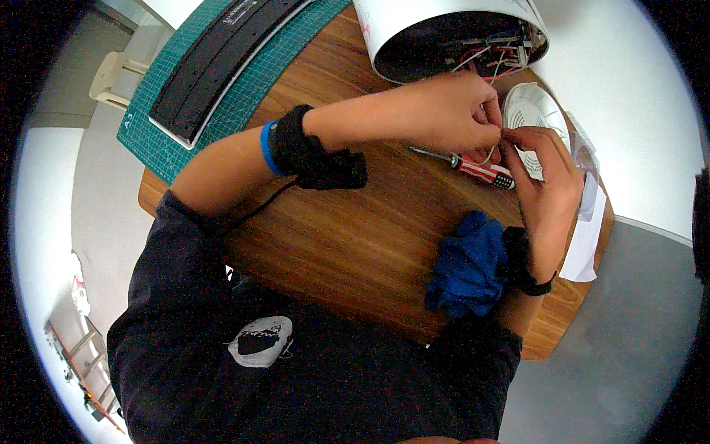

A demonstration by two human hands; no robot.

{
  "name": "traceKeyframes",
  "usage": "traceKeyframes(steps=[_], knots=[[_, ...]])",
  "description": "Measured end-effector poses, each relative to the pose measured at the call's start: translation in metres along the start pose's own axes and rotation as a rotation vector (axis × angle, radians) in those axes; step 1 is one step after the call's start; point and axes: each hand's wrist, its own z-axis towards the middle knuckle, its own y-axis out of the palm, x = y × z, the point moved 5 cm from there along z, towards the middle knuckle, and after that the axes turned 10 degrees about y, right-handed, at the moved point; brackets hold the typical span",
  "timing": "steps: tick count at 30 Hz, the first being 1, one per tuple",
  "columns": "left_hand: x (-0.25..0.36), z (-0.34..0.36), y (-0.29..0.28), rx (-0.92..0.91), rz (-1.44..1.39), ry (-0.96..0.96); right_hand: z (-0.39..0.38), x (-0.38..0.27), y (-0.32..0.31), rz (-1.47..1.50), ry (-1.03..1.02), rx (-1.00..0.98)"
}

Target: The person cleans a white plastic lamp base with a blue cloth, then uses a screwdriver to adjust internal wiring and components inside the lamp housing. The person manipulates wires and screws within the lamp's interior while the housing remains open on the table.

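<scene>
Nearest, one person in a dark T-shirt (333, 385), facing a wood-grain bench (325, 244). One blue cloth (470, 268), crumpled, is lying just beside the right wrist, which is wearing a black strap (536, 285). One white sheet (584, 240) is resting along the bench's right edge. One black strapped device (333, 170), with a blue band above it, is sitting on the left wrist. One screwdriver (484, 172), handle red, white and black, is lying below the fingertips, its shaft pointing left. Two hands: the left hand (466, 111) and the right hand (551, 174) are meeting above it, each grip pinching a thin pale wire (490, 154), the fingers hiding its end. One round white slotted cover (534, 107) is resting just behind the right hand. Farther off, one white cylinder (444, 16) is turning its open mouth toward the person, showing tangled wiring (484, 58) inside. To the left, one long black curved panel (229, 63) is lying on a green gridded mat (140, 137).
</scene>
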Motion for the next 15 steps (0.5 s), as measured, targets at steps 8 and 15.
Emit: traceKeyframes(steps=[8,15], knots=[[0.0004,0.0001,-0.0002,0.016,0.056,0.003,0.0005,-0.0045,-0.0008,0.002,0.058,-0.042],[-0.0003,-0.0014,-0.0008,-0.013,-0.054,-0.012,0.0008,0.0025,0.0022,0.045,0.088,-0.056]])
